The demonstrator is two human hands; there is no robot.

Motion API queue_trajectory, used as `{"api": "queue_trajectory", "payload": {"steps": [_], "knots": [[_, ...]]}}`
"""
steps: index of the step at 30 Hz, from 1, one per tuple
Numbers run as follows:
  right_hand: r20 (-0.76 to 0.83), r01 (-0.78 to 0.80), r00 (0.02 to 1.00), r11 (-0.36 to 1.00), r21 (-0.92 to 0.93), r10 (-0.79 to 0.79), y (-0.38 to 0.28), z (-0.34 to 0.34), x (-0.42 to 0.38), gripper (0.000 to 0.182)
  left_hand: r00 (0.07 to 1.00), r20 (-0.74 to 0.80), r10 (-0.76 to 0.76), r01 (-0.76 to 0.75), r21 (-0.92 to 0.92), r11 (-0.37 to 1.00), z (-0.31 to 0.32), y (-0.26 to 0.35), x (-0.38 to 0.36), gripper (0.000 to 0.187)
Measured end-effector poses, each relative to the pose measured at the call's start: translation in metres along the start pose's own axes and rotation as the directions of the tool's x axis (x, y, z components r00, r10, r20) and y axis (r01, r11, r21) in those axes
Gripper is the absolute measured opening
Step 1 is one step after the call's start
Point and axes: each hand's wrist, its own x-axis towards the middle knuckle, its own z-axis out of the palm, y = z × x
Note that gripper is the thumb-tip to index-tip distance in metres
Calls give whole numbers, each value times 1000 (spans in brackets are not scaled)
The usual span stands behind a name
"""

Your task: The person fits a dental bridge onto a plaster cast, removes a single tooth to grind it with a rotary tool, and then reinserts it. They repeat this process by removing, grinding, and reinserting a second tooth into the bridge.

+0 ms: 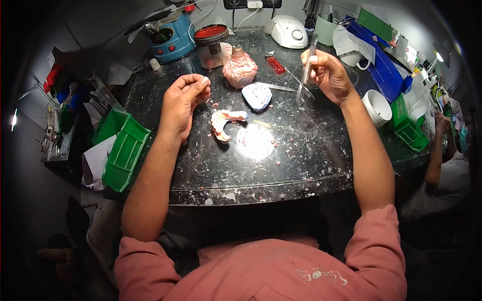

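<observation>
My left hand is raised over the left part of the table, fingertips pinched together; whether something small is between them I cannot make out. My right hand grips a slim metal tool, held upright with its lower end near the tabletop. Between my hands lies a horseshoe-shaped pink and white dental piece. Just behind it sits a bluish-white plaster-like lump, a flat metal blade beside it. Farther back stands a squat burner-like jar crusted with pink wax. A red-handled tool lies near my right hand.
Pink and white crumbs litter the black speckled table. At the back are a red-topped dish, a blue machine and a white device. Green bins flank the left; a white tub stands right. Another person's arm shows far right.
</observation>
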Motion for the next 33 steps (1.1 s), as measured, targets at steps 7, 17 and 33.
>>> {"api": "queue_trajectory", "payload": {"steps": [7, 17, 33], "knots": [[-127, 47, 992, 941, 334, -5, 24, 8, 6, 19, 994, 78, -71, 59, 145, 988, 3, 0, -1, 25], [-269, 110, 962, 968, 225, -47, 26, 27, 7, 22, 989, 47, -142, 135, 138, 981, -5, 11, 0, 43], [-234, -269, 958, 236, -934, 167, 21, 13, -3, 47, 971, 145, -190, 165, 170, 972, -11, 2, 6, 39]]}}
